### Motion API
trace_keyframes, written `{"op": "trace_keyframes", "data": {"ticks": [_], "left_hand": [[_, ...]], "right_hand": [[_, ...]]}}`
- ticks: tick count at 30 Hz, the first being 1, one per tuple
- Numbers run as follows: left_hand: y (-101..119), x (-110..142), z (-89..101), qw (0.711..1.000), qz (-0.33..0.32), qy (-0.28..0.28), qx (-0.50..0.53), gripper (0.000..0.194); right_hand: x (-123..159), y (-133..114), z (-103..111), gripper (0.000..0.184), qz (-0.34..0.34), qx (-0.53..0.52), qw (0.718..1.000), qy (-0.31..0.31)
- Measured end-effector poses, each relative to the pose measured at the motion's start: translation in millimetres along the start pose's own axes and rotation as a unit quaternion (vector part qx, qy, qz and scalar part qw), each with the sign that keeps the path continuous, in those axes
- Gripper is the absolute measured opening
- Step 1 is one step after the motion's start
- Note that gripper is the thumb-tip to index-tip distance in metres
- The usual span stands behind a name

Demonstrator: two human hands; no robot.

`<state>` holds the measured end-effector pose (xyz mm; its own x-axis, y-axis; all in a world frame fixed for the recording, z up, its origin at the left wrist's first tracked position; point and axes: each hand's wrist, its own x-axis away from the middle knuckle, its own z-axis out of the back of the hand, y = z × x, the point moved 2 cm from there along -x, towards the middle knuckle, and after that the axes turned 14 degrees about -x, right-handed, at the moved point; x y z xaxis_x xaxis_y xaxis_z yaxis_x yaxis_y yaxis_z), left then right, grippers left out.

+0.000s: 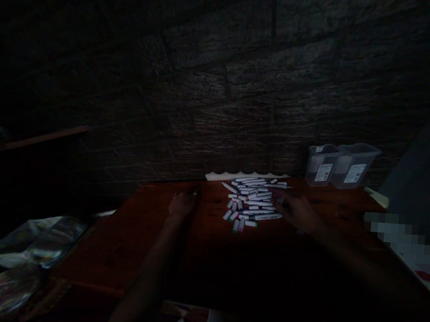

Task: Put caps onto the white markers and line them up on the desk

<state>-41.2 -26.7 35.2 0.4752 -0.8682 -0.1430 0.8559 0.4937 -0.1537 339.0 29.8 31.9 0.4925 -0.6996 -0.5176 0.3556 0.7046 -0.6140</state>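
A pile of white markers [260, 197] lies on the wooden table, several with coloured ends and most pointing sideways. At the pile's near left edge are short white caps [236, 225] with green, pink and red ends. My right hand [298, 212] is at the right side of the pile, its fingers among the marker ends; blur and darkness hide whether they grip one. Left of the pile, my left hand [182, 204] rests low over the table with curled fingers. A small pale spot shows at its fingertips, too dim to name.
Two clear plastic containers [319, 166] with white labels stand at the table's back right. A pale wavy-edged strip [247, 175] lies behind the markers, against the dark stone-patterned wall [220, 92]. Shiny plastic bags [43, 240] are at the left, beside the wooden table [101, 256].
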Motion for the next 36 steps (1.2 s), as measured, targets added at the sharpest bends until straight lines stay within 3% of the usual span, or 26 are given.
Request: {"op": "trace_keyframes", "data": {"ticks": [7, 24, 36], "left_hand": [[17, -2, 1.3, 0.998, -0.055, -0.004, 0.041, 0.039], [14, 5, 3.8, 0.998, 0.048, -0.038, 0.016, 0.058], [23, 13, 8.8, 0.998, 0.023, -0.055, 0.005, 0.060]], "right_hand": [[0, 1, -1, 0.038, 0.001, -0.008, 1.000, -0.007], [0, 3, -3, 0.039, -0.019, 0.001, 1.000, -0.019], [-2, 6, -4, 0.037, -0.007, -0.009, 1.000, -0.015]]}}
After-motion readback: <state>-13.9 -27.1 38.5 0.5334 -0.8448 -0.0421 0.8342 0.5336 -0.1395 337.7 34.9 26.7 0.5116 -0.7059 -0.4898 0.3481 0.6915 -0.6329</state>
